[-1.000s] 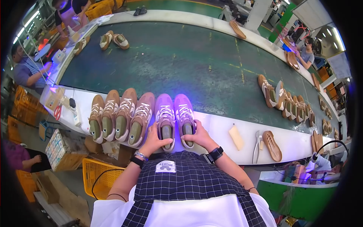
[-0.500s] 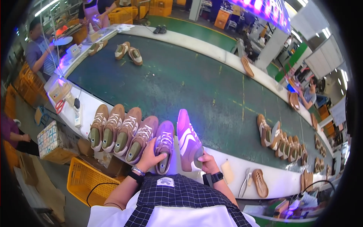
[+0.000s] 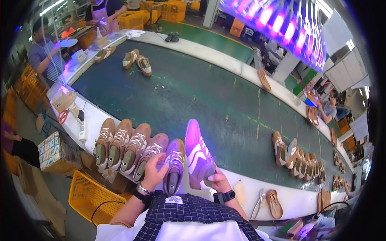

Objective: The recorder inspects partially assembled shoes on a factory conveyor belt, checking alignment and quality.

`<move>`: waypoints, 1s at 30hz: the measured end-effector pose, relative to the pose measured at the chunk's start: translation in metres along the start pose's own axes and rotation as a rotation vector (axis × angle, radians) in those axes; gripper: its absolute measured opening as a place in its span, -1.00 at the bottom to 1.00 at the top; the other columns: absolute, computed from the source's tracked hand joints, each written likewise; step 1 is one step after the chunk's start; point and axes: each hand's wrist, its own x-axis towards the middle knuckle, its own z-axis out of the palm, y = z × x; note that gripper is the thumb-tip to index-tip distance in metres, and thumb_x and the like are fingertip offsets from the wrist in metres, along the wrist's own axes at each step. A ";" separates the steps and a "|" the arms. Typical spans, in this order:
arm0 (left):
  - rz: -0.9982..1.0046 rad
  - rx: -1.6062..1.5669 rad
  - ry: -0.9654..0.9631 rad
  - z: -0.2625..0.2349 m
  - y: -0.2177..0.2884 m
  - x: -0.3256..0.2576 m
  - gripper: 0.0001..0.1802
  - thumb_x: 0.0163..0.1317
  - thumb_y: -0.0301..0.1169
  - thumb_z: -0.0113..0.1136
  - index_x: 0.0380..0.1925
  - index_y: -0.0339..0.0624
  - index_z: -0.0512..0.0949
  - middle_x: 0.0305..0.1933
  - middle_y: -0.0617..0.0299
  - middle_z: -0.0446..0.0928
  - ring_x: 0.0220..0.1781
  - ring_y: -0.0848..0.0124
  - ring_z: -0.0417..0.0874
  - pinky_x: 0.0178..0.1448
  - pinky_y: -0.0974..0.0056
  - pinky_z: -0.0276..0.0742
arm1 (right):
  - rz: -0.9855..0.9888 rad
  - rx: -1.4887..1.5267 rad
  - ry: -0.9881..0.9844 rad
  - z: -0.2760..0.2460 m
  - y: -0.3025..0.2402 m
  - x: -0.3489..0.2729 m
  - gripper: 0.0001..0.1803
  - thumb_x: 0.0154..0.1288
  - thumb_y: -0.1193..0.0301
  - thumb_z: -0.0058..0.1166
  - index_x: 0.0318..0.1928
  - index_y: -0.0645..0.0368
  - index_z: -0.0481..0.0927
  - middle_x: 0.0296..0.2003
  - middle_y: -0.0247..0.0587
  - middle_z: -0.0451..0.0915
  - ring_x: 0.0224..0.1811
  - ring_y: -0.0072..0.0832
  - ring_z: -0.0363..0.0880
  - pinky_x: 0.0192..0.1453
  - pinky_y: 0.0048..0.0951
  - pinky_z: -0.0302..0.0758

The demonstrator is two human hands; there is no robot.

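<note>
My right hand (image 3: 220, 180) grips a brown sneaker (image 3: 196, 154) by its heel, thumb at the collar. That shoe is tilted on its side, its pale side stripes facing up, toe pointing away, under purple light. To its left stands another laced brown sneaker (image 3: 175, 160) with an olive lining. Beside that one is my left hand (image 3: 153, 172), thumb and fingers apart, holding nothing. Its fingertips lie close to the sneaker; whether they touch it I cannot tell. Further left several matching sneakers (image 3: 134, 140) stand in a row on the white table edge (image 3: 183, 188).
Right of me lie metal pincers (image 3: 257, 205) and a tan shoe sole (image 3: 274, 204). More sneakers (image 3: 299, 162) line the green belt (image 3: 181, 92). A purple-lit lamp (image 3: 277, 30) hangs upper right. Red scissors (image 3: 63, 115) and a yellow basket (image 3: 92, 197) are left. Co-workers (image 3: 42, 58) sit around.
My left hand has let go of the upright sneaker, its thumb coming out of the shoe opening as it shifts left. The right hand still holds the tilted sneaker. The view has shifted slightly.
</note>
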 end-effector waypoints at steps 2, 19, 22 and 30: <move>-0.124 -0.158 -0.116 0.005 0.010 0.010 -0.56 0.15 -0.44 0.16 0.06 -0.31 0.42 -0.09 0.07 0.55 -0.05 0.33 0.60 0.01 0.28 0.54 | -0.025 -0.021 -0.101 0.017 -0.013 0.002 -0.01 -0.15 0.53 0.12 0.39 0.19 0.03 0.22 -0.14 0.31 0.24 -0.30 0.33 0.35 -0.31 0.24; -0.934 -1.605 -0.386 0.060 -0.010 0.034 -0.36 0.13 -0.27 0.17 0.22 -0.24 0.28 0.21 0.00 0.40 0.25 0.10 0.42 0.33 -0.03 0.33 | -0.189 -0.373 -0.116 0.043 -0.024 0.000 -0.44 0.10 0.58 0.01 0.20 0.19 0.44 0.13 -0.28 0.25 0.09 -0.41 0.39 0.20 -0.38 0.40; -0.874 -1.604 -0.384 0.057 -0.004 0.030 -0.36 0.08 -0.27 0.21 0.18 -0.26 0.33 0.17 0.00 0.43 0.23 0.10 0.44 0.32 -0.04 0.34 | -0.218 -0.353 -0.170 0.047 -0.023 -0.006 -0.39 0.03 0.64 0.01 0.20 0.18 0.45 0.13 -0.29 0.23 0.08 -0.43 0.37 0.18 -0.40 0.40; -0.891 -1.516 -0.400 0.057 -0.012 0.031 -0.38 0.05 -0.23 0.26 0.12 -0.27 0.39 0.07 0.00 0.51 0.11 0.14 0.55 0.25 0.04 0.43 | -0.230 -0.507 -0.211 0.053 -0.031 -0.018 -0.36 -0.02 0.67 -0.07 0.19 0.15 0.47 0.14 -0.27 0.22 0.14 -0.45 0.36 0.26 -0.33 0.41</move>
